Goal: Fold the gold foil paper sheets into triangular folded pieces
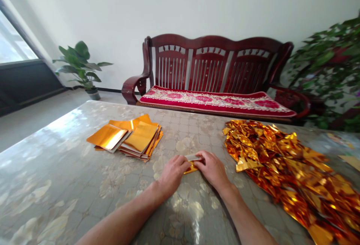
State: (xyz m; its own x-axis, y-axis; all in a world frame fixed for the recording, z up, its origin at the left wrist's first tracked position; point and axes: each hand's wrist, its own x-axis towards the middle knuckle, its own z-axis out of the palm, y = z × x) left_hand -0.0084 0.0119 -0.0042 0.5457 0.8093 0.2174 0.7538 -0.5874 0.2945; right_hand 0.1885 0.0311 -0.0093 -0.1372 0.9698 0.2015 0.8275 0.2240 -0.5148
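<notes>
A small sheet of gold foil paper (191,168) lies on the table in front of me, its far edge folded up so that the pale back shows. My left hand (176,168) grips its left end, fingers pressed together. At the other end, my right hand (209,165) pinches the fold between thumb and fingers. Both hands partly cover the paper. To the left sits a loose stack of flat gold foil sheets (142,136). A long heap of folded gold foil pieces (270,155) spreads along the right side.
The table (84,192) has a shiny, flower-patterned cover. Behind it stands a dark red wooden bench (208,46) with a red floral cushion (216,100). A potted plant (81,65) is at the left, leafy greenery (332,61) at the right. Clear plastic (329,142) lies beyond the heap.
</notes>
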